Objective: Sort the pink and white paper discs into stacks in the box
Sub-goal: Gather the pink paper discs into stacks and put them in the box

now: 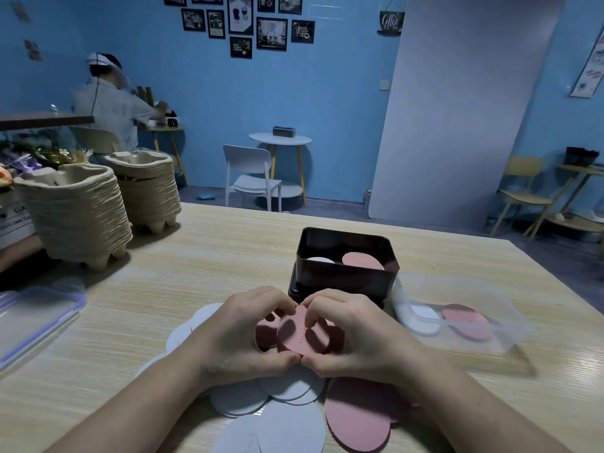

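My left hand (243, 335) and my right hand (356, 338) together grip a small stack of pink discs (302, 335), thumbs below and fingers on its top edge, just above the table. Loose white discs (287, 426) and pink discs (358, 420) lie spread under and in front of my wrists. Right behind my hands stands the dark box (346, 276). Inside it a white stack (320, 259) lies on the left and a pink stack (362, 260) on the right.
A clear plastic container (464, 325) with a white and a pink disc lies right of the box. Its blue-rimmed lid (36, 318) lies at the left. Two piles of pulp trays (81, 217) stand at the back left. A person sits far behind.
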Demonstrator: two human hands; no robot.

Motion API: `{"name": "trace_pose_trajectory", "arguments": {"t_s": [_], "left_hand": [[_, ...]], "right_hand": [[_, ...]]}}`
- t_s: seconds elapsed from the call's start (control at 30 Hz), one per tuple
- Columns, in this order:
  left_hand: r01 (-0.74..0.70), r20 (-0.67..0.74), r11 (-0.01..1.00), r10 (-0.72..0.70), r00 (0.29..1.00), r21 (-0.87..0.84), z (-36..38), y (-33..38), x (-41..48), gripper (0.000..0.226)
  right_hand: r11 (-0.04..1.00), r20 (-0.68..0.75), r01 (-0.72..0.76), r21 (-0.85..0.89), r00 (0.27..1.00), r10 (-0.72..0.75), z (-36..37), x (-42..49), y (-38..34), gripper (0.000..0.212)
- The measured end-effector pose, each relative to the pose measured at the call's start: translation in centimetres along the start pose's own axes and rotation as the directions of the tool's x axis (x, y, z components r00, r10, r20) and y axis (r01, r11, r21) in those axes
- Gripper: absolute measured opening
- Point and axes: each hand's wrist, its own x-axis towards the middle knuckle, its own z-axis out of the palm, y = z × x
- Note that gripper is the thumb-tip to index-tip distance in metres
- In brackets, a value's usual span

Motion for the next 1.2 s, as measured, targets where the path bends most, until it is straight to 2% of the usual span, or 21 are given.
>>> {"name": "trace_pose_trajectory", "arguments": {"t_s": [0.23, 0.4, 0.53, 0.7, 0.8, 0.93, 1.07, 1.2], "left_hand": [[-0.019, 0.015, 0.999, 0.018, 1.0, 0.028, -0.1, 0.0, -0.1, 0.045], [-0.003, 0.008, 0.999, 0.003, 1.0, 0.033, -0.4, 0.2, -0.3, 0.048], [0.038, -0.031, 0.999, -0.039, 0.999, -0.014, -1.1, 0.1, -0.7, 0.039], [0.081, -0.09, 0.996, -0.078, 0.993, 0.028, -1.4, -0.6, -0.8, 0.027], [0.103, -0.107, 0.992, -0.095, 0.99, 0.077, -1.3, -1.0, -1.0, 0.025], [0.097, -0.088, 0.989, -0.088, 0.992, 0.111, -1.2, -0.9, -0.9, 0.019], [0.096, -0.08, 0.989, -0.087, 0.993, 0.117, -1.3, -0.9, -0.9, 0.018], [0.091, -0.067, 0.989, -0.083, 0.994, 0.114, -1.3, -0.7, -0.9, 0.016]], "right_hand": [[0.993, -0.017, -0.012, -0.115, 1.0, 0.01, 0.2, -0.3, 0.1, 0.043], [0.996, -0.002, -0.028, -0.08, 1.0, 0.028, 0.0, -0.2, -0.2, 0.042], [0.999, -0.035, -0.033, -0.029, 0.999, 0.032, -0.7, 0.2, -0.6, 0.041], [0.998, -0.085, -0.063, -0.02, 0.995, 0.061, -3.5, 0.8, -0.8, 0.035], [0.989, -0.151, -0.145, -0.006, 0.978, 0.142, -6.7, 1.7, 0.1, 0.033], [0.937, -0.204, -0.347, -0.037, 0.921, 0.333, -10.4, 3.3, 2.4, 0.03], [0.848, -0.145, -0.518, -0.112, 0.853, 0.502, -11.1, 4.7, 4.9, 0.027], [0.774, -0.091, -0.557, -0.299, 0.825, 0.558, -10.3, 5.6, 6.7, 0.04]]}}
